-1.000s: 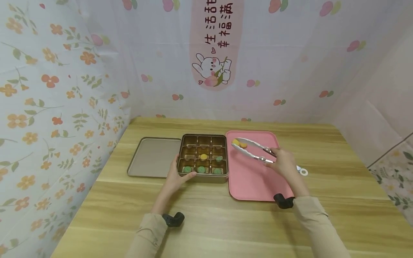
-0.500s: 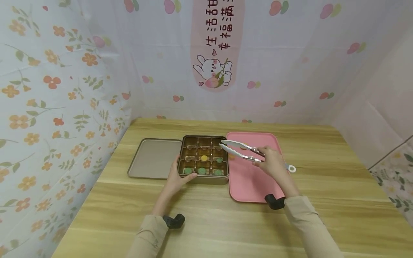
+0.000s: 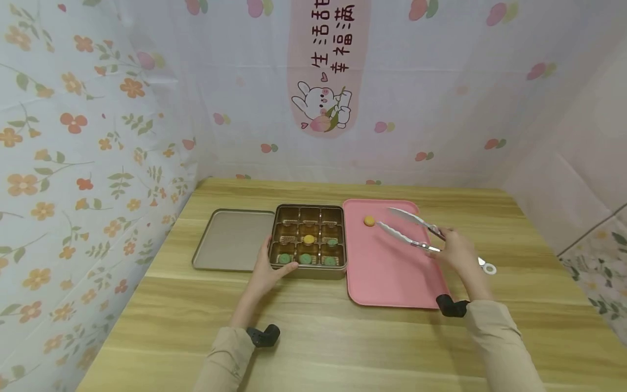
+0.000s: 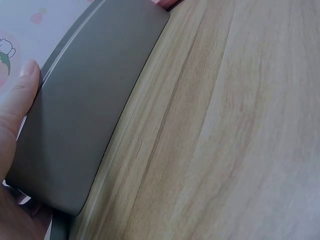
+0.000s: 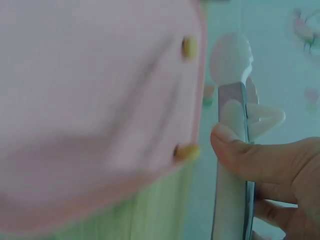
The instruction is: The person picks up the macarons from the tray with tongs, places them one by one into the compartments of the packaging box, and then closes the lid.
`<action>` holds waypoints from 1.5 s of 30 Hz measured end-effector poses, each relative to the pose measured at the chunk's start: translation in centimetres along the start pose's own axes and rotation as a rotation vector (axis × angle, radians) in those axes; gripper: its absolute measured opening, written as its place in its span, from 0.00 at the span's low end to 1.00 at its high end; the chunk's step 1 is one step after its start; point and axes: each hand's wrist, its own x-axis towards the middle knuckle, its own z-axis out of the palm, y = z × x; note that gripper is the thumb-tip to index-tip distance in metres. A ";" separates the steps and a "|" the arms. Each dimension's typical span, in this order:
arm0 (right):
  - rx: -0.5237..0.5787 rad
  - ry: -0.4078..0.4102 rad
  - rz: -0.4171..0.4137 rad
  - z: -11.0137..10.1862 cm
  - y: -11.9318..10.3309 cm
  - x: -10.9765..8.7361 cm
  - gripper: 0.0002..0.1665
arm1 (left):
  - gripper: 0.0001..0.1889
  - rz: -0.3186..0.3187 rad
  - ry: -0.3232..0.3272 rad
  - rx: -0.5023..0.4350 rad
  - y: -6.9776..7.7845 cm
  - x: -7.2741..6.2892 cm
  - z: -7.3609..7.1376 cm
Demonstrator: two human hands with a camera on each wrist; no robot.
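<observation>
My left hand (image 3: 265, 275) grips the near left corner of a brown metal tin (image 3: 320, 273) with a compartmented insert; in the left wrist view its thumb (image 4: 22, 92) lies at the rim. Several green round cookies (image 3: 306, 258) and a yellow one (image 3: 308, 239) sit in its middle and near compartments. My right hand (image 3: 458, 251) holds metal tongs (image 3: 399, 236), spread apart with nothing between their pale scalloped tips, over the pink tray (image 3: 387, 277). A small yellow round cookie (image 3: 369, 220) lies just left of the tips. The blurred right wrist view shows two yellow cookies (image 5: 189, 47) along the tray edge.
A flat metal lid (image 3: 235, 239) lies left of the tin. The pink tray stands right against the tin's side, all on a wooden table (image 3: 313, 343). Patterned cloth (image 3: 235, 109) hangs behind and on both sides.
My right hand first swung the tongs left to the tin's right edge, then back right over the tray, where they stand wider apart. My left hand stays on the tin.
</observation>
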 end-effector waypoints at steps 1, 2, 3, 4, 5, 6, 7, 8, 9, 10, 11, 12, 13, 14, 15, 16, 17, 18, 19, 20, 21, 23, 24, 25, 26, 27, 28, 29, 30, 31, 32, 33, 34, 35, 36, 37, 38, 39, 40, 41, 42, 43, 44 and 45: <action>-0.002 -0.003 0.014 -0.1 0.7 0.0 0.43 | 0.57 0.002 0.002 0.000 0.0 0.1 -0.1; -0.005 -0.009 0.031 -0.3 1.3 0.0 0.43 | 0.57 0.006 0.004 0.001 0.0 0.1 -0.1; -0.014 -0.012 0.048 -0.4 1.9 0.1 0.44 | 0.57 0.008 0.006 0.000 0.1 0.1 -0.2; -0.028 -0.014 0.061 -0.5 2.5 0.1 0.44 | 0.56 0.007 0.008 0.002 0.1 0.2 -0.3; -0.040 -0.017 0.073 -0.6 2.9 0.2 0.45 | 0.56 0.008 0.008 0.001 0.2 0.2 -0.4; -0.050 -0.022 0.084 -0.7 3.3 0.3 0.45 | 0.56 0.009 0.007 0.003 0.2 0.2 -0.4; -0.058 -0.031 0.095 -0.8 3.7 0.4 0.46 | 0.56 0.008 0.007 0.004 0.2 0.2 -0.5; -0.063 -0.033 0.104 -0.9 3.9 0.6 0.46 | 0.56 0.007 0.008 0.004 0.2 0.3 -0.5; -0.073 -0.029 0.104 -0.9 4.1 0.8 0.47 | 0.56 0.005 0.011 0.005 0.2 0.3 -0.6; -0.076 -0.023 0.103 -1.0 4.3 1.0 0.47 | 0.56 0.006 0.012 0.001 0.2 0.3 -0.6; -0.077 -0.013 0.102 -1.0 4.5 1.2 0.47 | 0.56 0.006 0.012 0.000 0.2 0.4 -0.6; -0.077 0.002 0.097 -1.0 4.6 1.5 0.47 | 0.56 0.005 0.011 0.000 0.2 0.4 -0.6; -0.085 0.020 0.091 -1.1 4.8 1.8 0.46 | 0.56 0.006 0.010 -0.006 0.2 0.5 -0.6; -0.090 0.042 0.081 -1.0 5.0 2.0 0.46 | 0.56 0.005 0.010 -0.006 0.2 0.5 -0.5; -0.098 0.059 0.071 -1.0 5.1 2.3 0.45 | 0.57 0.004 0.010 -0.005 0.2 0.5 -0.5; -0.102 0.072 0.068 -0.9 5.2 2.6 0.45 | 0.57 0.002 0.009 -0.005 0.1 0.6 -0.4; -0.112 0.079 0.065 -0.9 5.3 2.9 0.44 | 0.57 -0.003 0.009 -0.001 0.1 0.6 -0.4; -0.122 0.077 0.066 -0.8 5.4 3.2 0.44 | 0.57 -0.006 0.009 0.001 0.0 0.5 -0.3; -0.132 0.075 0.063 -0.8 5.5 3.4 0.44 | 0.57 -0.008 0.011 -0.001 0.0 0.5 -0.3; -0.134 0.074 0.063 -0.7 5.6 3.7 0.43 | 0.57 -0.010 0.014 0.005 -0.1 0.4 -0.3; -0.140 0.065 0.068 -0.6 5.6 3.9 0.42 | 0.56 -0.009 0.015 0.006 -0.1 0.4 -0.2; -0.150 0.041 0.082 -0.6 5.5 4.2 0.41 | 0.56 -0.005 0.016 0.004 -0.2 0.2 -0.2; -0.151 0.036 0.088 -0.6 5.4 4.4 0.40 | 0.56 -0.002 0.017 0.005 -0.2 0.2 -0.2; -0.149 0.034 0.095 -0.7 5.3 4.5 0.39 | 0.56 0.003 0.018 0.004 -0.2 0.1 -0.2; -0.148 0.028 0.105 -0.7 5.2 4.6 0.38 | 0.56 0.006 0.018 0.004 -0.2 0.0 -0.1; -0.149 0.024 0.116 -0.7 5.1 4.7 0.37 | 0.56 0.009 0.019 -0.001 -0.2 -0.1 -0.1; -0.148 0.028 0.120 -0.7 5.0 4.9 0.36 | 0.56 0.012 0.019 -0.004 -0.2 -0.1 -0.1; -0.145 0.033 0.124 -0.7 4.9 5.0 0.34 | 0.55 0.016 0.019 -0.007 -0.1 -0.2 0.0; -0.142 0.043 0.128 -0.6 4.8 5.0 0.33 | 0.56 0.018 0.020 -0.013 -0.1 -0.2 0.0; -0.141 0.057 0.127 -0.5 4.8 5.1 0.31 | 0.56 0.022 0.022 -0.018 0.0 -0.3 0.0; -0.141 0.075 0.126 -0.4 4.6 5.1 0.30 | 0.55 0.024 0.025 -0.021 0.0 -0.3 0.0; -0.140 0.090 0.128 -0.3 4.5 5.2 0.29 | 0.56 0.022 0.028 -0.025 0.0 -0.3 0.0; -0.138 0.104 0.132 -0.2 4.5 5.0 0.28 | 0.56 0.019 0.028 -0.027 0.0 -0.3 0.1; -0.136 0.117 0.140 -0.1 4.4 4.9 0.27 | 0.56 0.018 0.028 -0.029 0.0 -0.3 0.1; -0.134 0.133 0.146 0.0 4.4 4.8 0.27 | 0.56 0.016 0.029 -0.032 0.0 -0.3 0.1; -0.133 0.145 0.149 0.1 4.3 4.6 0.28 | 0.56 0.016 0.029 -0.035 0.0 -0.3 0.2; -0.135 0.155 0.151 0.2 4.3 4.5 0.28 | 0.56 0.014 0.028 -0.038 0.0 -0.3 0.2; -0.135 0.163 0.151 0.3 4.2 4.4 0.29 | 0.56 0.009 0.027 -0.039 0.0 -0.3 0.2; -0.136 0.171 0.146 0.3 4.2 4.3 0.29 | 0.56 0.009 0.027 -0.040 -0.1 -0.3 0.2; -0.134 0.180 0.141 0.4 4.1 4.3 0.30 | 0.56 0.009 0.027 -0.039 -0.1 -0.2 0.2; -0.134 0.190 0.129 0.5 4.1 4.2 0.30 | 0.57 0.008 0.027 -0.038 -0.1 -0.2 0.2; -0.132 0.201 0.117 0.5 4.0 4.1 0.30 | 0.57 0.006 0.027 -0.035 -0.1 -0.2 0.2; -0.125 0.212 0.103 0.6 3.9 4.0 0.30 | 0.57 0.004 0.028 -0.033 -0.2 -0.2 0.1; -0.120 0.220 0.092 0.6 3.8 4.0 0.29 | 0.57 0.003 0.029 -0.030 -0.2 -0.2 0.1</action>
